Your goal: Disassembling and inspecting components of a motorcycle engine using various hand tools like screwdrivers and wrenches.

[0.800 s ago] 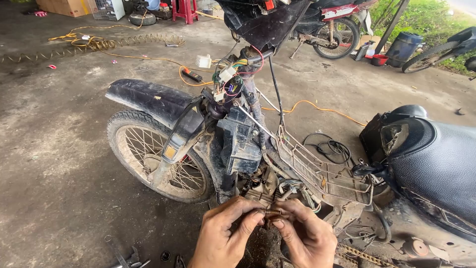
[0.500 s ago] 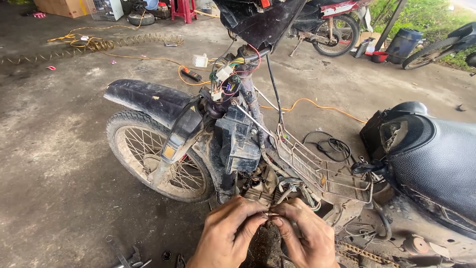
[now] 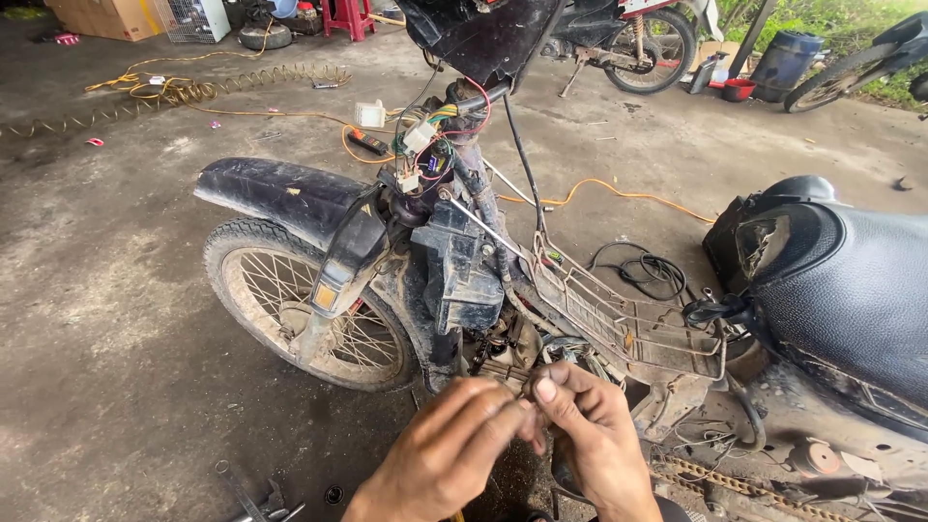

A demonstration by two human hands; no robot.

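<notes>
A small part (image 3: 528,389), too small to identify, is pinched between the fingertips of the left hand (image 3: 454,445) and right hand (image 3: 590,435), just below the motorbike's wire basket (image 3: 619,324). The fairing appears already stripped and the wiring (image 3: 430,145) exposed; reassembly seems left.

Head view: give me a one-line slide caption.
Left hand and right hand pinch a small part beside a stripped motorbike's wire basket.
</notes>
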